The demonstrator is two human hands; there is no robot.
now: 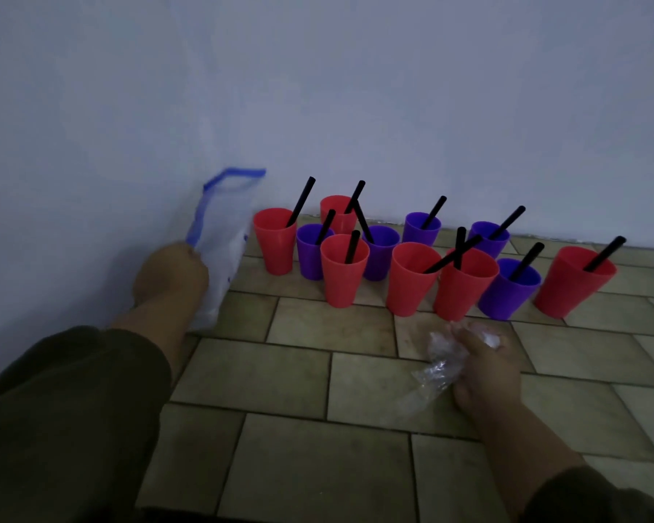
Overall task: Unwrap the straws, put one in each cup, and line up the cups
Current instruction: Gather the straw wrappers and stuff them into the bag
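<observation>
straws in all cups [412, 254] | cups bunched, unaligned | left hand [170, 275] grips bag [219, 251] | right hand [484, 371] clutches wrappers [437, 366]

The single head-worn wide-angle camera looked forward and steeply down from close above the tiled floor [355, 466], facing a pale wall [355, 88] that filled the upper half, both forearms reaching in from the bottom corners.

Bare tiled floor [299, 390] in front, cups [408, 277] (tightly clustered) against wall [355, 88]
</observation>
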